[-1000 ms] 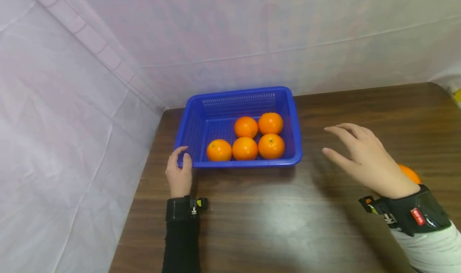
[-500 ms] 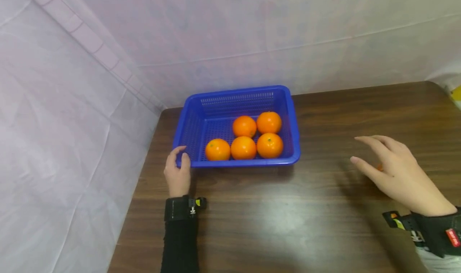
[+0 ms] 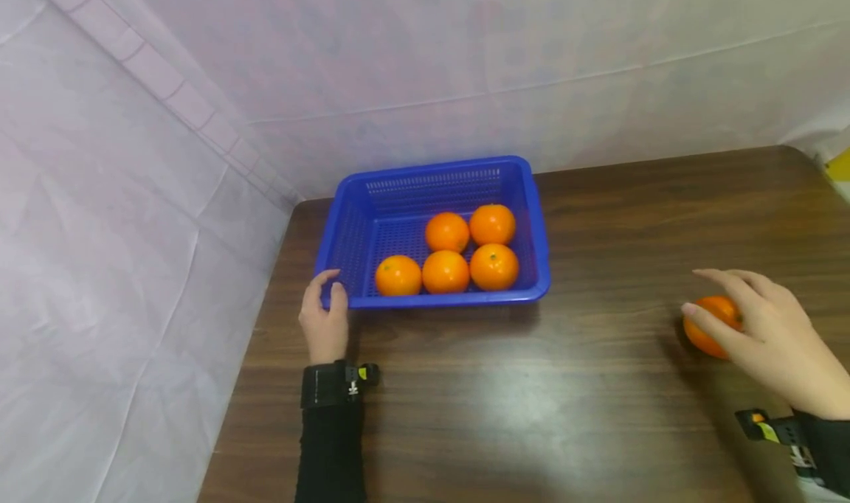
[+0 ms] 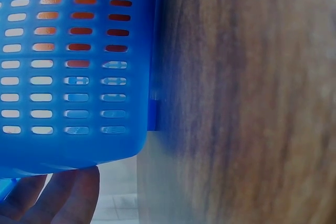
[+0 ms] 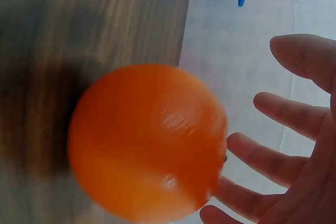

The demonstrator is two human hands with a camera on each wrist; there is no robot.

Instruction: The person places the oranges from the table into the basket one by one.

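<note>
A blue plastic basket (image 3: 438, 302) with slotted sides stands on the table, and several oranges (image 3: 446, 271) lie in it, mostly toward its right and front. My left hand (image 3: 325, 322) holds the rim at the basket's front left corner; in the left wrist view its fingers (image 4: 76, 195) show beside the basket wall (image 4: 73, 148). Far to the right, a single orange (image 3: 710, 326) rests on the table. Over it hovers my right hand (image 3: 770, 341), fingers spread and thumb apart. The right wrist view has this orange (image 5: 147, 142) close to the fingertips, not enclosed by them.
The brown wood table (image 3: 505, 407) reaches back to a pale cloth wall (image 3: 531, 68), with another cloth (image 3: 99, 267) along the left side. At the far right edge a yellow object (image 3: 840, 165) is partly visible.
My right hand has moved right and toward me, from beside the basket to above the lone orange, which now shows more. The left hand keeps its hold on the basket.
</note>
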